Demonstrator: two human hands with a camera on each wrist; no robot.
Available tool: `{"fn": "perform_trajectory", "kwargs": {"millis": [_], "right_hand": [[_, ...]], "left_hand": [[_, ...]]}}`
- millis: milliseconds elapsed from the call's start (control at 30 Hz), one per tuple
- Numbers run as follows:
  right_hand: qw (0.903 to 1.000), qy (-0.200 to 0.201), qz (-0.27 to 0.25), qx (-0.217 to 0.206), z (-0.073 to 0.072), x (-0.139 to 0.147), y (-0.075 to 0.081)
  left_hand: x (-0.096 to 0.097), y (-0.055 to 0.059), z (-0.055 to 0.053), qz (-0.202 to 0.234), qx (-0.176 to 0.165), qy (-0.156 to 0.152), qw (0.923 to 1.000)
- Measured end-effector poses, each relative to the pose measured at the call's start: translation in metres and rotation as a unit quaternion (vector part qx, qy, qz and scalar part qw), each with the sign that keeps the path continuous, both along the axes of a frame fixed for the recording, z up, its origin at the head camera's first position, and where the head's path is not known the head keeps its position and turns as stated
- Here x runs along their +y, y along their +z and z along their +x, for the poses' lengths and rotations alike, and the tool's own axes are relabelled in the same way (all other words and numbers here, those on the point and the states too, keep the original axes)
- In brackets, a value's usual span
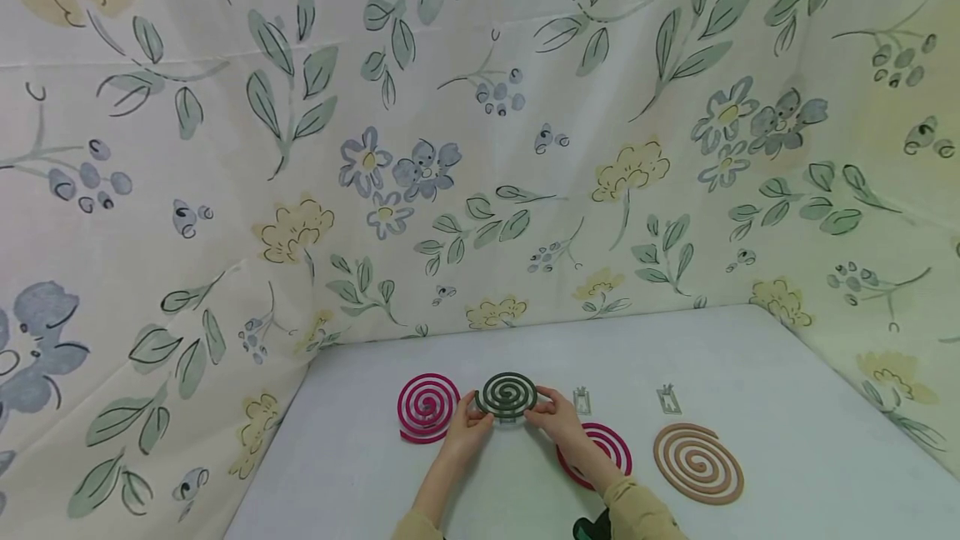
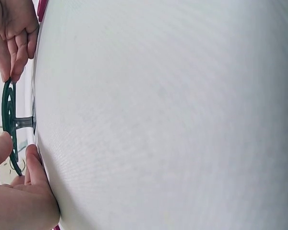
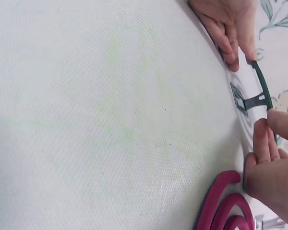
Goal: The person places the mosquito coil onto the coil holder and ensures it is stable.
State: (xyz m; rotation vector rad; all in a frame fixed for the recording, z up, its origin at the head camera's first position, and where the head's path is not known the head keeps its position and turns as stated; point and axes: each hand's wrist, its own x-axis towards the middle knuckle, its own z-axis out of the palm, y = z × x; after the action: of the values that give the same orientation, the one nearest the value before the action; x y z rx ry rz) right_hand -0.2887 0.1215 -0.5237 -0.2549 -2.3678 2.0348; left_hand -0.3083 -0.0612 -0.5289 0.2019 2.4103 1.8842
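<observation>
Both hands hold a dark green mosquito coil (image 1: pixel 507 394) level, just above the table. My left hand (image 1: pixel 467 429) pinches its left edge between thumb and fingers. At the opposite edge my right hand (image 1: pixel 558 421) pinches it the same way. Beneath the coil's middle a small metal coil stand (image 2: pixel 24 122) stands upright on the table; its top meets or nearly meets the coil, and I cannot tell whether it is fixed there. The right wrist view shows the stand's flat base (image 3: pixel 238 98) on the table surface.
A magenta coil (image 1: pixel 428 407) lies left of the hands. Another magenta coil (image 1: pixel 613 437) is partly under the right forearm, with a tan coil (image 1: pixel 697 462) farther right. Two flat metal stands (image 1: pixel 582 401) lie behind these. Floral cloth (image 1: pixel 480 190) hangs around the white table (image 1: pixel 337 457).
</observation>
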Motion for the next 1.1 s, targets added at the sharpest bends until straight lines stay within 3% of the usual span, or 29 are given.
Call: {"fn": "perform_trajectory", "kwargs": {"millis": [700,1100], "right_hand": [[0.9999,-0.004,-0.012,0.007,0.0013,-0.0011,0.0023],[1.0,-0.001,-0.01,0.001,0.0025,-0.0006,0.003]], "left_hand": [[0.0,0.0027,0.0013,-0.002,0.001,0.004,1.0],[0.0001,-0.0028,-0.0031,-0.002,-0.001,0.003,1.0]]}}
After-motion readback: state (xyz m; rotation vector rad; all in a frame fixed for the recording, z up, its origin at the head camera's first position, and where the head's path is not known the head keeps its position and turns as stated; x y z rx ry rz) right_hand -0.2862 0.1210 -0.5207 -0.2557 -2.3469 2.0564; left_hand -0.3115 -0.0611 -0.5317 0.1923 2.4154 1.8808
